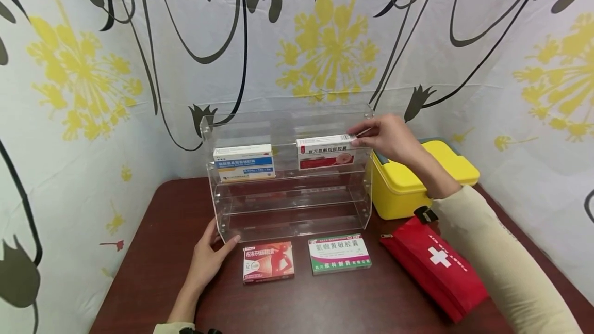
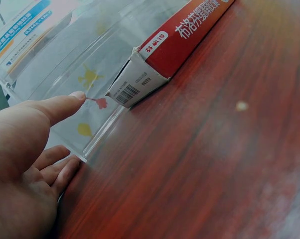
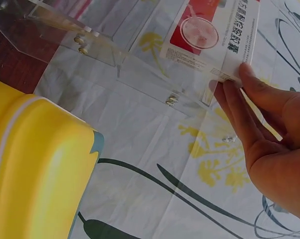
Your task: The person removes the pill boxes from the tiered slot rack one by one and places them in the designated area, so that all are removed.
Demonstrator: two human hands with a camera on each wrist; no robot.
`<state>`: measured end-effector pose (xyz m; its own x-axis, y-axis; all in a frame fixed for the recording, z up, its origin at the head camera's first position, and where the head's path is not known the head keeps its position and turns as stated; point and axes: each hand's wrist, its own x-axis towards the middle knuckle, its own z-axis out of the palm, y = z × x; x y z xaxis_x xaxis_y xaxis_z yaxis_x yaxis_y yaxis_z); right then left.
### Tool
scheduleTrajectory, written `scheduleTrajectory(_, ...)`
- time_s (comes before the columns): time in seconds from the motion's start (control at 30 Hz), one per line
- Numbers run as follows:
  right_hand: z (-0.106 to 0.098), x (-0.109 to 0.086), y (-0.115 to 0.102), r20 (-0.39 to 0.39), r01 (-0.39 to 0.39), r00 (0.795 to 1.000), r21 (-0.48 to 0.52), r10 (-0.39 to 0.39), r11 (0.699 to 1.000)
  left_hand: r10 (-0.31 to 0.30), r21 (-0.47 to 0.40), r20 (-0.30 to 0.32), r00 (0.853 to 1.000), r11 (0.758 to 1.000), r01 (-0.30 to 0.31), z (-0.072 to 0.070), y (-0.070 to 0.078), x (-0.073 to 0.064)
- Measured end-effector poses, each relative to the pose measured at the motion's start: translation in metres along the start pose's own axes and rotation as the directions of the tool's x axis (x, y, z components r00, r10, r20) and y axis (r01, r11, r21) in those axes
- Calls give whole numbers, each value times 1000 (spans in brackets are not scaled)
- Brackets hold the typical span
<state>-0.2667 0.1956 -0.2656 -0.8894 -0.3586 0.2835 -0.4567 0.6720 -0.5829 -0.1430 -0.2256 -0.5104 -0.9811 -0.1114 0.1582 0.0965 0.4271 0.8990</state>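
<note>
My right hand [image 1: 392,138] pinches the right end of a white-and-red medicine box [image 1: 326,159] between thumb and fingers. That box stands upright on an upper tier of the clear acrylic rack [image 1: 290,205], at its right side. To its left on the rack stands a blue-and-white medicine box [image 1: 244,164]. My left hand [image 1: 207,256] is at the rack's lower left corner, thumb stretched out along the front and fingers by the side panel. Close to that thumb, a red medicine box [image 1: 268,263] lies on the table. Beside it lies a green-and-white medicine box [image 1: 340,254].
Right of the rack stands a yellow lidded box [image 1: 394,197]. In front of it a red first aid pouch [image 1: 441,267] lies under the right forearm. The dark wooden table [image 1: 158,251] meets a patterned cloth [image 1: 176,76] behind and on both sides.
</note>
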Motion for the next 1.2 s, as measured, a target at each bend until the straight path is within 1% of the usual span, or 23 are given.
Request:
scheduleTrajectory(0.17, -3, 0, 2, -32, 13, 999, 31, -12, 999, -8, -1, 7, 1000, 1000, 8, -1, 2, -1)
scheduleTrajectory(0.37, -9, -1, 0, -58, 17, 998, 36, -15, 999, -11, -5, 6, 1000, 1000, 11, 0, 2, -1)
scheduleTrajectory(0.63, -24, -3, -12, -111, 18, 994, 32, -15, 999, -1, -11, 6, 1000, 1000, 1, -1, 2, -1)
scheduleTrajectory(0.77, -31, -4, -20, -140, 35, 990, 62, -26, 997, 2, -13, 6, 1000, 1000, -2, -1, 2, -1)
scheduleTrajectory(1.0, -45, -11, -29, -128, 60, 990, 60, -51, 996, -2, -11, 8, 1000, 1000, 2, -1, 2, -1)
scheduleTrajectory(1.2, -50, -23, -31, -86, 69, 994, 43, -65, 997, -6, -5, 10, 1000, 1000, 6, -1, 1, -2)
